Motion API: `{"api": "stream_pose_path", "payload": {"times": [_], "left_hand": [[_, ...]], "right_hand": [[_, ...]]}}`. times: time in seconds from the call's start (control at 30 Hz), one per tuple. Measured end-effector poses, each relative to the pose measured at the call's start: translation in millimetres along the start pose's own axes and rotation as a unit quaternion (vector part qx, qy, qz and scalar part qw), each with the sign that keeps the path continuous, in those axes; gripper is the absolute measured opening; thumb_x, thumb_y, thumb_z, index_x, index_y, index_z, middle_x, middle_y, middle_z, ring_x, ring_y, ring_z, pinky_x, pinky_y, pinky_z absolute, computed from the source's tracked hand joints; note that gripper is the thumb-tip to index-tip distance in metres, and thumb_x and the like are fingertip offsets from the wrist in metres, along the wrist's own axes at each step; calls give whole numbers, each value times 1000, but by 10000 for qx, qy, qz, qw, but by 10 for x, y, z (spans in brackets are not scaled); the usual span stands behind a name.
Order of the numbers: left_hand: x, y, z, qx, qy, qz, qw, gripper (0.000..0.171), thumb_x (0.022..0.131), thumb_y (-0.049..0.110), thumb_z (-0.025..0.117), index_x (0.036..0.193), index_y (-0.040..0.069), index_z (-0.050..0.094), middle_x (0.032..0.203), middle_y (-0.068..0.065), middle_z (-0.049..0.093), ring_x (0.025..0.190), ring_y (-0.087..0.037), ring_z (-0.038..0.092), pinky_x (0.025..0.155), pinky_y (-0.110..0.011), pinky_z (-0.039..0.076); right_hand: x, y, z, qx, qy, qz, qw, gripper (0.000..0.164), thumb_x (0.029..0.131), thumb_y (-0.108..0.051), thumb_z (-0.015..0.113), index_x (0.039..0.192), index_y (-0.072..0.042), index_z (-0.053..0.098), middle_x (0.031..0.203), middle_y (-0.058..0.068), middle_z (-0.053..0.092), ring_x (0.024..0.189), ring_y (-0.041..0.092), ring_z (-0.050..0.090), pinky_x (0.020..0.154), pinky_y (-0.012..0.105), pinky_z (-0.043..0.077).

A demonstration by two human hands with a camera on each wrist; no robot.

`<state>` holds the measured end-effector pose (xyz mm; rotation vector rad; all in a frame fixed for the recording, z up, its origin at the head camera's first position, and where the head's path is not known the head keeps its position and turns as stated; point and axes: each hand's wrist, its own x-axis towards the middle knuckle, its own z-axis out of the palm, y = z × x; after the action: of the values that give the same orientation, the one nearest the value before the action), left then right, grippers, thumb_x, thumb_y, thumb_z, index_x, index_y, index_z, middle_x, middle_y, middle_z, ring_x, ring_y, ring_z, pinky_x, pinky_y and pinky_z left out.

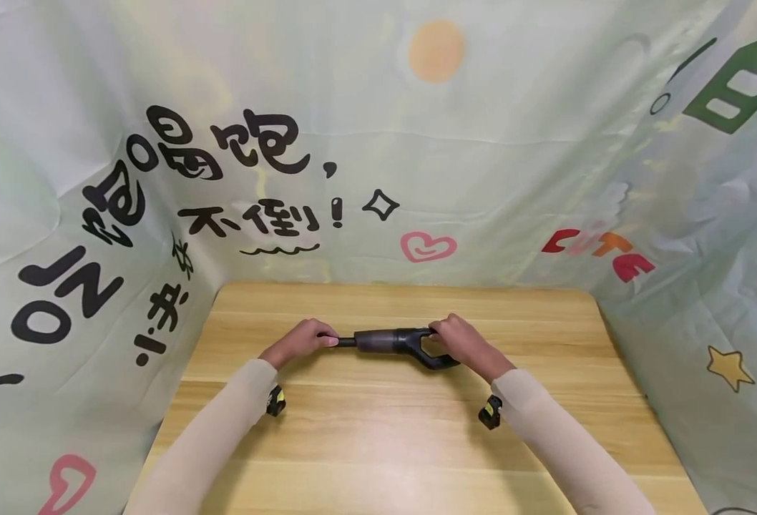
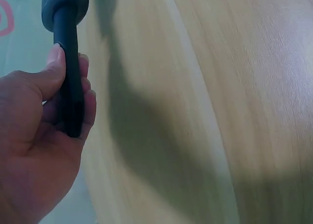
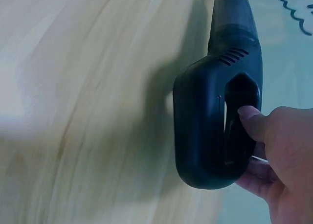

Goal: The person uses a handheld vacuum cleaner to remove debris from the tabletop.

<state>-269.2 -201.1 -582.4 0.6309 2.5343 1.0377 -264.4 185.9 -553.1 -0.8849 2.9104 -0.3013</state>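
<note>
A black handheld vacuum cleaner (image 1: 378,341) with a smoky grey barrel is held sideways over the wooden table, between both hands. My left hand (image 1: 304,337) grips its narrow black nozzle (image 2: 68,72), thumb on one side and fingers curled round the other. At the opposite end, my right hand (image 1: 462,339) holds the loop handle (image 3: 247,131), with the thumb across the grip and fingers behind it. Vent slots (image 3: 234,56) show on the body in the right wrist view. The shadow on the table suggests the vacuum is raised off the surface.
The light wooden table (image 1: 378,443) has rounded far corners. A pale printed curtain (image 1: 365,86) surrounds it at the back and both sides, close to the edges. Small black devices sit at the left wrist (image 1: 276,400) and right wrist (image 1: 491,413).
</note>
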Motion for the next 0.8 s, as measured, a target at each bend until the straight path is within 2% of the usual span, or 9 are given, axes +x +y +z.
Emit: {"api": "stream_pose_path", "payload": {"times": [0.13,0.27,0.43,0.63,0.8], "left_hand": [[-73,-180,-30,49,90,-170,9998,24,104,15,63,113,0,78,111,-16,79,106,-30,73,96,-49,57],[-99,-305,-116,39,128,-359,9993,24,104,15,62,115,1,78,111,-15,79,110,-32,72,98,-50,56],[-3,-212,-107,26,99,-319,9994,23,104,14,63,114,1,79,108,-13,80,106,-27,73,96,-47,57],[91,-134,-40,-41,111,-290,9995,23,104,17,63,114,4,79,109,-11,80,108,-26,73,98,-46,56],[111,-117,-21,-49,108,-326,9994,23,104,17,63,112,4,80,107,-10,80,107,-24,73,99,-46,56]], "right_hand": [[-67,200,63,-86,-81,304,9995,11,101,-10,68,98,-2,75,80,10,70,75,23,63,69,40,55],[-139,430,88,81,-149,366,9992,11,101,-7,65,94,-2,72,72,8,65,65,18,58,61,34,48],[-184,536,134,272,-267,449,9983,16,103,-6,62,88,-3,66,65,4,53,59,15,44,58,29,37],[-172,561,171,442,-251,588,9970,20,105,-7,59,86,-4,62,65,2,48,59,15,42,59,30,37],[-149,560,190,428,-423,613,9963,20,106,-7,58,86,-5,61,66,2,47,59,14,42,59,30,37]]}}
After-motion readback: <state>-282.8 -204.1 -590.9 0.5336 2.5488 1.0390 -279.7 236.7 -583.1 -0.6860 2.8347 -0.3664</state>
